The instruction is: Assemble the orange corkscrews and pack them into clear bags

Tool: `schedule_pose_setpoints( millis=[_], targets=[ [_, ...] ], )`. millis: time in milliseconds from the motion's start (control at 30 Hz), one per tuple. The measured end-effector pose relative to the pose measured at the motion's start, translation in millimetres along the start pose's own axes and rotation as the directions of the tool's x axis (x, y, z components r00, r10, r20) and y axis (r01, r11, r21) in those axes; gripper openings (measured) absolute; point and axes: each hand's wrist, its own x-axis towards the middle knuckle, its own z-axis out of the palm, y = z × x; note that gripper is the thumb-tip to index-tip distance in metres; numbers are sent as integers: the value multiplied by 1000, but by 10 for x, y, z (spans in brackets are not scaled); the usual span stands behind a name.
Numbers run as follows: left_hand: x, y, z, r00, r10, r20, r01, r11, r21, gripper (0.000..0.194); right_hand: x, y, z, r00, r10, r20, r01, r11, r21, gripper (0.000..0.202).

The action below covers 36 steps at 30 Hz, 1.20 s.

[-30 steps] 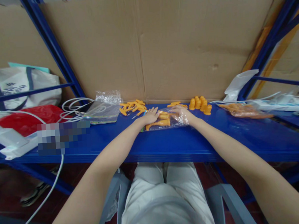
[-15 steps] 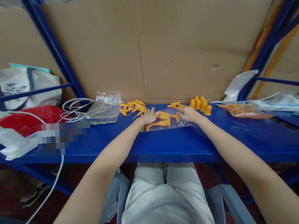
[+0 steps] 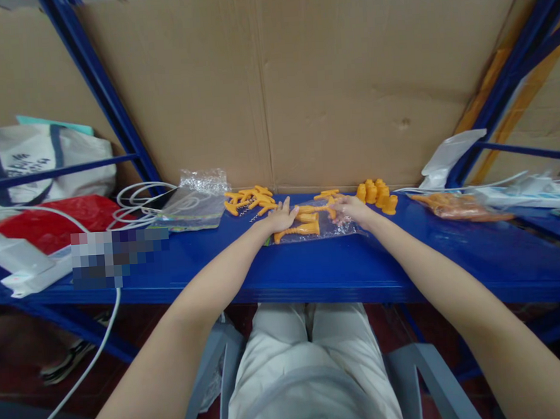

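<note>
Though grip unclear, right hand [image 3: 355,210] at bag [image 3: 332,229]

Taking the bag [image 3: 334,229] on the tabletop [image 3: 312,267] as the clock's centre, with handle pieces [image 3: 304,229] in or on it, the left hand [image 3: 282,218] is near nine o'clock, the right hand [image 3: 354,210] near three. Corkscrews [image 3: 251,199] lie at ten, standing parts [image 3: 378,194] at two. Behind all, at twelve, is the cardboard panel [image 3: 263,90].

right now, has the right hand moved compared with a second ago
Yes. The right hand has shifted to the right in the view, closer to the standing orange pieces, which have stayed in place.
</note>
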Motion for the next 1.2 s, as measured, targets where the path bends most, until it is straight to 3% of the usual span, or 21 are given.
schedule_pose_setpoints(
  millis=[100,267,667,1200],
  targets=[
    [9,-9,-3,1000,15,24,-13,997,-71,81,-12,-35,26,998,47,50,-57,970,236,17],
    [-32,40,-42,999,51,11,-49,988,-143,76,-9,-72,32,991,96,98,-126,916,381,21],
    [-30,100,-73,998,-21,-52,6,962,-274,66,-104,-83,99,981,191,38,-194,940,279,17],
    [26,57,-67,993,-61,-97,24,938,-346,64,-4,-27,84,978,190,85,-208,898,388,21]
  ],
)
